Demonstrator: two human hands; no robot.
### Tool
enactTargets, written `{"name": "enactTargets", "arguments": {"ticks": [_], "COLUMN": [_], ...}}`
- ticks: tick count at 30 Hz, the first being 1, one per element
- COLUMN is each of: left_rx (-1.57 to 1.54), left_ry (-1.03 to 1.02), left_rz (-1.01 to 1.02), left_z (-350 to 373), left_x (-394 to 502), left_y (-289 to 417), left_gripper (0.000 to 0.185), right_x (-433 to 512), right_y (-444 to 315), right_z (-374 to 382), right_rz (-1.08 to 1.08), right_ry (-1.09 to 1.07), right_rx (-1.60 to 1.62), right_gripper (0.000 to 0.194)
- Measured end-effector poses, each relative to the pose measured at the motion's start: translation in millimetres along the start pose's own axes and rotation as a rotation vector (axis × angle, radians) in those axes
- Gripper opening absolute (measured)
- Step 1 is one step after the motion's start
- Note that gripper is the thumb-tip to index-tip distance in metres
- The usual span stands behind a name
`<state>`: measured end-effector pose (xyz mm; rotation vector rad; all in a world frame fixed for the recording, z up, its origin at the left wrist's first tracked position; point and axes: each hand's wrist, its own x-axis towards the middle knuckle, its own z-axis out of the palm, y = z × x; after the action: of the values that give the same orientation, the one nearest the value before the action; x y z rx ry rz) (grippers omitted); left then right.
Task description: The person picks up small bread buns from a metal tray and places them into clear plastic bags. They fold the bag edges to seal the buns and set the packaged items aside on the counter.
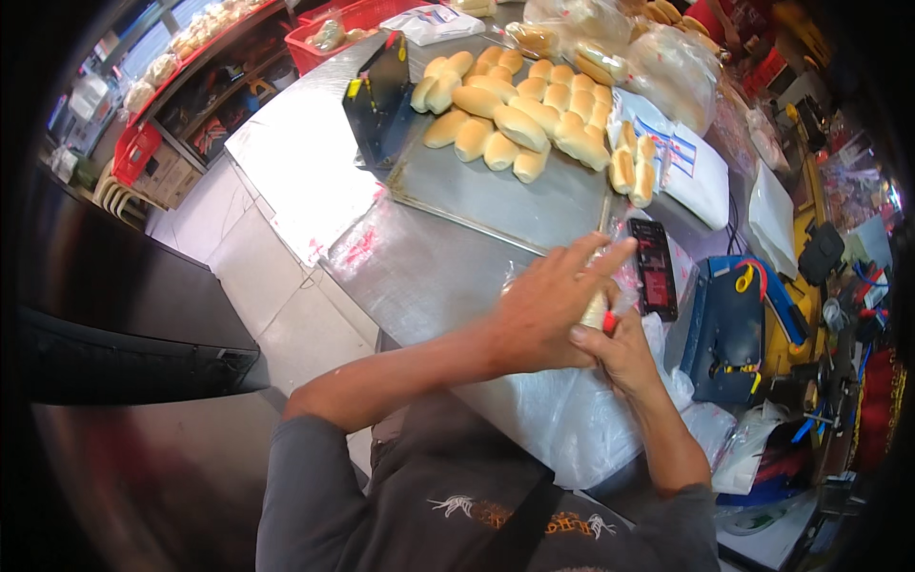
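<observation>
My left hand [547, 307] and my right hand [625, 350] meet over the near part of the metal worktable. Between them is a pale bread roll [594, 312] in clear plastic, mostly covered by my fingers. A small red piece [610, 322] shows beside my right thumb; I cannot tell what it is. Just beyond my fingers lies a metal baking tray [493, 207], its far part covered with golden bread rolls [518, 125], some stacked on others. A smartphone [653, 268] with a lit screen rests right of my hands. Clear plastic bags [593, 422] spread below my wrists.
Filled elongated rolls [632, 168] lie beside a white printed packet [690, 171]. At right stands a dark blue box [729, 336] with yellow-handled scissors [745, 279]. A black stand [382, 100] borders the tray's left. Bagged bread [672, 71] and a red crate [307, 46] sit farther back.
</observation>
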<state>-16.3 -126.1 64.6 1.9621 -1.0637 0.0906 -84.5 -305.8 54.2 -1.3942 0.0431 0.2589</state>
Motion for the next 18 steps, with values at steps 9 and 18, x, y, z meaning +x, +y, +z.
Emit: {"name": "enactTargets", "arguments": {"ticks": [9,18], "left_rx": [-0.043,0.339], "left_ry": [0.335,0.393], "left_rz": [0.088,-0.276], "left_z": [-59.1,-115.8], "left_x": [-35.5,-117.8], "left_y": [-79.7,-115.7], "left_gripper": [0.13,0.05], "right_x": [104.8,219.2], "right_y": [-25.1,-77.0], "right_z": [59.2,28.5], "right_rz": [-0.177,-0.107], "right_ry": [-0.022,-0.042], "right_rx": [-0.679,-1.228], "right_gripper": [0.043,0.054]}}
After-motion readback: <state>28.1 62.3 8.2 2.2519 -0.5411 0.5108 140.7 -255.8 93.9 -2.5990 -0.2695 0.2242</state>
